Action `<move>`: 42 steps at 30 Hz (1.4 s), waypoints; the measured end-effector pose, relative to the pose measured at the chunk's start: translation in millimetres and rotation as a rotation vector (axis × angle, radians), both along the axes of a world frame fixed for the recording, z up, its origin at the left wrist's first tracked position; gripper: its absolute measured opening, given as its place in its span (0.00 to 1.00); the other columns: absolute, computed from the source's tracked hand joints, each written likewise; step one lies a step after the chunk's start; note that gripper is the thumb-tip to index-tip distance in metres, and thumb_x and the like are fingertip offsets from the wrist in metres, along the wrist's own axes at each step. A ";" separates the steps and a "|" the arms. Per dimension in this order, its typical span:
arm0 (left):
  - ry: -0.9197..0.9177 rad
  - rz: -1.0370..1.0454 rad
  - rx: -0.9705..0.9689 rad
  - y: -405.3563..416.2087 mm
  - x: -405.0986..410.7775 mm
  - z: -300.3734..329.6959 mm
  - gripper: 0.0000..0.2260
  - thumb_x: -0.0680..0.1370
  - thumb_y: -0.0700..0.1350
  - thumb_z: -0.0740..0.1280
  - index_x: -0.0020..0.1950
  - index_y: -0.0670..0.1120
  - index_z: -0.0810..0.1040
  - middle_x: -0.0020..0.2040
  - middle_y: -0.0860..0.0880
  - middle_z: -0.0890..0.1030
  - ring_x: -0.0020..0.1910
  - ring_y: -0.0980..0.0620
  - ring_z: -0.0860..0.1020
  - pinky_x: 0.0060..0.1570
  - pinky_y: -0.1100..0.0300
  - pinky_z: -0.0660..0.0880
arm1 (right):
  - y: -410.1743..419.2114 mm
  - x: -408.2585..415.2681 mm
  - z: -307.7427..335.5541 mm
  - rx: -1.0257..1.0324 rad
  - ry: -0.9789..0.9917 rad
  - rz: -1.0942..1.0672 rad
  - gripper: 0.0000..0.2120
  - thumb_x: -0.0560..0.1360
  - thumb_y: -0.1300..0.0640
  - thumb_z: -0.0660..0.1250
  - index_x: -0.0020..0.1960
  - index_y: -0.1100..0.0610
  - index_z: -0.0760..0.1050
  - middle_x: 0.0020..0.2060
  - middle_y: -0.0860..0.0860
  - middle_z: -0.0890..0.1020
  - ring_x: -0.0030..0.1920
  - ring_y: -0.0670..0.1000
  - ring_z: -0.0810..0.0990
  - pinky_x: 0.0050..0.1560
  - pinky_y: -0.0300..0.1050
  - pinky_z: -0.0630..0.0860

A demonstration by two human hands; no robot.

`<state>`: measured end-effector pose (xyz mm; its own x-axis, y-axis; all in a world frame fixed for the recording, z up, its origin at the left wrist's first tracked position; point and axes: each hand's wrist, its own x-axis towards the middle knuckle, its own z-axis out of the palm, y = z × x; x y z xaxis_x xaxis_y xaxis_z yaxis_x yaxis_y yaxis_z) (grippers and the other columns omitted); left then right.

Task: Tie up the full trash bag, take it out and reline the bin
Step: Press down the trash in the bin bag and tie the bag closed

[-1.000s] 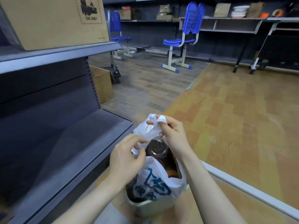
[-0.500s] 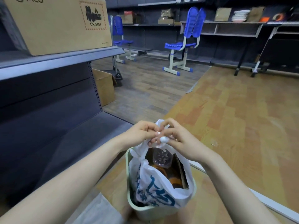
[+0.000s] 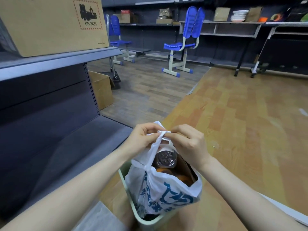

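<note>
One white trash bag point(image 3: 160, 189) (blue print) is seated in one pale bin point(image 3: 133, 212); its two handles point(image 3: 162, 133) are pinched by the left hand point(image 3: 143, 139) and right hand point(image 3: 188, 142).

Two hands point(image 3: 145, 139) point(image 3: 188, 144), one trash bag point(image 3: 163, 194), one bin point(image 3: 150, 221), two blue chairs point(image 3: 185, 42) point(image 3: 116, 39), two cardboard boxes point(image 3: 50, 24) point(image 3: 101, 90).
</note>
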<state>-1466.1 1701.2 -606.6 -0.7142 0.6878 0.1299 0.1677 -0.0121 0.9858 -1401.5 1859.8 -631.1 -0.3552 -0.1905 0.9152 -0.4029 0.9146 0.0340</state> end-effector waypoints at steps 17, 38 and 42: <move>1.334 0.428 -0.489 -19.8 -22.8 -3.6 0.14 0.73 0.54 0.60 0.36 0.49 0.80 0.51 0.51 0.66 0.56 0.46 0.65 0.61 0.25 0.51 | 21.3 7.9 24.7 -0.248 -0.890 0.287 0.09 0.75 0.49 0.62 0.45 0.54 0.76 0.46 0.49 0.68 0.51 0.50 0.68 0.56 0.41 0.66; -0.285 0.195 0.067 -45.8 32.0 -31.9 0.15 0.82 0.37 0.52 0.35 0.44 0.63 0.40 0.50 0.83 0.20 0.57 0.65 0.23 0.68 0.62 | -0.6 52.7 -11.0 -1.266 -1.046 0.369 0.22 0.77 0.60 0.62 0.24 0.52 0.71 0.41 0.62 0.74 0.25 0.44 0.67 0.29 0.36 0.62; -0.417 0.293 0.097 -44.1 24.3 -29.3 0.17 0.82 0.38 0.50 0.34 0.46 0.62 0.31 0.50 0.73 0.18 0.59 0.59 0.22 0.68 0.58 | -4.1 54.8 -15.6 -1.446 -0.997 0.534 0.15 0.73 0.57 0.67 0.33 0.57 0.64 0.29 0.52 0.71 0.23 0.45 0.63 0.27 0.37 0.66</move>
